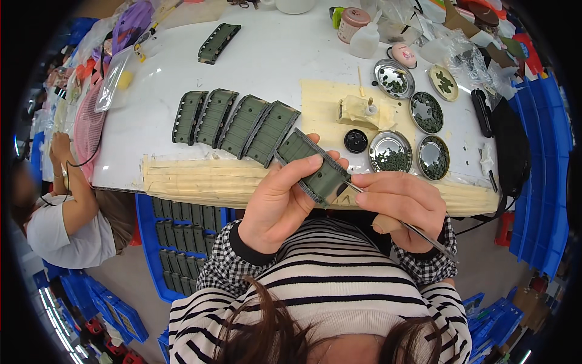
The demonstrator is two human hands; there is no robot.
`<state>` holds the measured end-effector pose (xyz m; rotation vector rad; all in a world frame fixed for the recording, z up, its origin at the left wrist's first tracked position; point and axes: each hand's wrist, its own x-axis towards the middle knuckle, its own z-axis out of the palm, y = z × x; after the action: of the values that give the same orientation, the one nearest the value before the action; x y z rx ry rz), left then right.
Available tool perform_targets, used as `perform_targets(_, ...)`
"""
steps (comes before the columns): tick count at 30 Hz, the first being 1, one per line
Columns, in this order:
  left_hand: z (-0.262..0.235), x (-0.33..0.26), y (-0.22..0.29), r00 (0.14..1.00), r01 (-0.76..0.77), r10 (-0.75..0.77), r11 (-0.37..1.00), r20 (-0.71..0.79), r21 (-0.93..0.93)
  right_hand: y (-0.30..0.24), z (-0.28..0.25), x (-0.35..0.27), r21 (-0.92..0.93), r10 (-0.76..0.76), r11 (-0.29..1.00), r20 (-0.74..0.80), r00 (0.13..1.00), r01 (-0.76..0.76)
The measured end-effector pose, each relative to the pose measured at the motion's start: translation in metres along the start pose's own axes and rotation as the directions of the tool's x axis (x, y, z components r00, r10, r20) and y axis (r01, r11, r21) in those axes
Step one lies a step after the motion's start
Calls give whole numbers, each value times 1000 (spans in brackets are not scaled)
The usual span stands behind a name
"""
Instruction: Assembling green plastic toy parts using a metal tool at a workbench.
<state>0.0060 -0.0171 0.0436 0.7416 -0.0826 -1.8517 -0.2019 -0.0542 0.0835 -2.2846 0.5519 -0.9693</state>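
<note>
My left hand [274, 203] grips a dark green, ribbed plastic panel [295, 148] with toothed edges, thumb on its face, fingers behind. My right hand [407, 203] holds slim metal tweezers [431, 241] like a pen, their tip at the panel's right edge. Whether a small piece sits in the tip is hidden. Tape or a finger cover [383, 224] wraps one right fingertip. Similar green panels [244, 125] lie in a row left of my hands, and another panel [219, 43] lies farther back. Round metal dishes [391, 134] holding small dark green pieces stand to the right.
A tape-covered block [364, 113] with a small container stands ahead, beside a round black lid [356, 141]. A squeeze bottle [365, 41] and pink jar [353, 24] are behind. A blue crate [145, 242] of panels sits below left. Another person [70, 227] sits at left.
</note>
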Motion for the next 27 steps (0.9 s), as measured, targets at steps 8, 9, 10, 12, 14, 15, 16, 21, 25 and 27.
perform_targets(8, -2, 0, 0, 998, 50, -50, 998, 26, -30, 2, -3, -1, 23, -26, 999, 15, 1000, 26)
perform_targets(9, -3, 0, 0, 998, 56, -55, 998, 40, -35, 2, -4, 0, 27, -36, 999, 18, 999, 35)
perform_targets(10, -2, 0, 0, 998, 57, -56, 998, 33, -33, 3, -4, 0, 35, -40, 999, 23, 999, 39)
perform_targets(12, -2, 0, 0, 998, 58, -57, 998, 21, -27, 4, -5, 0, 50, -50, 998, 31, 998, 49)
perform_targets(14, -4, 1, -1, 998, 53, -52, 998, 31, -38, 5, -4, -1, 45, -47, 998, 28, 999, 45)
perform_targets(15, -4, 1, -1, 998, 51, -50, 998, 37, -43, 5, -4, -1, 41, -44, 998, 27, 999, 43)
perform_targets(16, -3, 1, 0, 998, 44, -42, 998, 46, -40, 5, -3, -2, 41, -52, 998, 15, 999, 51)
perform_targets(21, -2, 0, 2, 997, 13, -12, 1000, 76, -18, 6, 1, -6, 58, -78, 995, -36, 996, 80)
perform_targets(25, -3, 0, 2, 997, 5, -4, 1000, 74, -13, 5, 2, -9, 66, -43, 997, -24, 999, 44)
perform_targets(27, -2, 0, 2, 998, 4, -4, 1000, 64, -5, 5, 3, -9, 68, -38, 997, -29, 999, 40)
